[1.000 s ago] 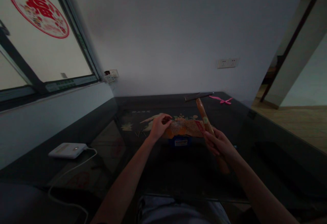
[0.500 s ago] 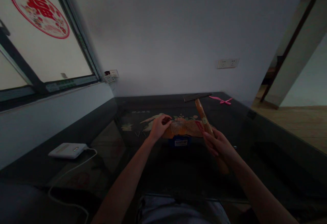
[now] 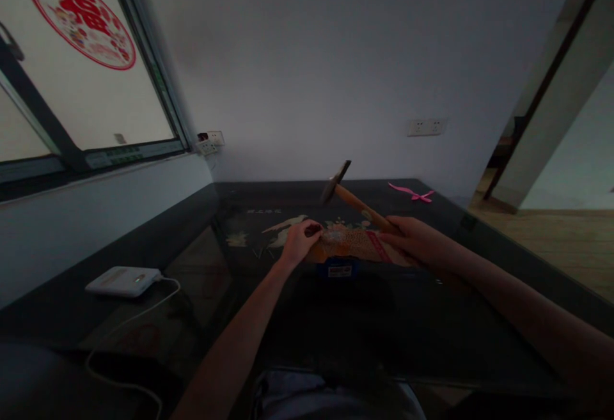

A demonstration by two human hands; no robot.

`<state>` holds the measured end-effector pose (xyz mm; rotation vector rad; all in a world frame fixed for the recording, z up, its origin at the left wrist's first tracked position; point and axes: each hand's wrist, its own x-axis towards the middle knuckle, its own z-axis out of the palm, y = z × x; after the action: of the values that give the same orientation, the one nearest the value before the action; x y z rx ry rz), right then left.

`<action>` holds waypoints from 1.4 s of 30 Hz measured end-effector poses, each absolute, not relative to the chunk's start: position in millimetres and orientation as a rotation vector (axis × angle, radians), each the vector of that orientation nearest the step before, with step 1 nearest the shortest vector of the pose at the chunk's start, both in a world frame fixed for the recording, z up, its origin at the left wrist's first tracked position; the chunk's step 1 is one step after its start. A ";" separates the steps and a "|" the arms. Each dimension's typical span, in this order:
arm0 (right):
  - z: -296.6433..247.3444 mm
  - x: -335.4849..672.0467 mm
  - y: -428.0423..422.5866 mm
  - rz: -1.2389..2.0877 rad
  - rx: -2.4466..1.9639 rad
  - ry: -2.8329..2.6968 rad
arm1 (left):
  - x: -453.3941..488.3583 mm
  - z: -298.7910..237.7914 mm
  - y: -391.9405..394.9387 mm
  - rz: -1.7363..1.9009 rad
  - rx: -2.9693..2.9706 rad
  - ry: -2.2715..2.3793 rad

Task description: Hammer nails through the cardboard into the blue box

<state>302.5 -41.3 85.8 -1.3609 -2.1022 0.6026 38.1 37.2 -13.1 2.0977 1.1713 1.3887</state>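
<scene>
My right hand [image 3: 407,238] is wrapped round the wooden handle of a hammer [image 3: 362,206]. The hammer's dark metal head is raised at the upper left, over the far part of the table. Below it lies a brown speckled strip [image 3: 352,245] with a red band, resting on a blue box [image 3: 338,269] with a white label. My left hand [image 3: 298,241] is at the strip's left end, thumb and fingers pinched together. Whatever those fingertips hold is too small and dark to make out.
The dark glossy table [image 3: 307,337] has a printed bird and flowers. A white device [image 3: 123,280] with a white cable [image 3: 144,311] lies at the left. A pink ribbon [image 3: 415,194] is at the back right. Behind stands a wall with sockets [image 3: 426,127].
The hammer has swung from near upright to a leftward slant, its head now further left. My right hand has turned and risen slightly; my left hand has stayed at the strip.
</scene>
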 end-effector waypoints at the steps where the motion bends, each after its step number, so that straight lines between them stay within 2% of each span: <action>1: 88.9 301.1 -40.5 0.554 -1.373 -2.135 | 37.9 -12.8 36.9 1.390 2.095 1.167; 9: 101.3 294.6 -46.8 0.428 -1.420 -2.251 | 38.9 -8.9 33.2 1.410 2.081 1.199; 16: 87.3 301.9 -52.4 0.716 -1.406 -2.147 | 40.5 -11.5 38.5 1.411 2.047 1.144; 21: 84.0 308.0 -53.8 0.581 -1.452 -2.108 | 45.2 -5.3 34.9 1.441 2.015 1.139; 28: 75.5 317.1 -52.0 0.598 -1.464 -2.043 | 47.9 -2.6 30.3 1.394 2.131 1.154; 35: 63.2 318.4 -51.8 0.801 -1.494 -1.995 | 43.6 1.0 31.8 1.342 2.189 1.178; 42: 67.3 310.8 -58.0 0.817 -1.500 -2.004 | 39.2 4.3 31.2 1.352 2.213 1.212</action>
<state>310.8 -58.0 67.3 -1.4999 -2.0041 0.8172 39.2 31.2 4.3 2.2126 1.2118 1.3525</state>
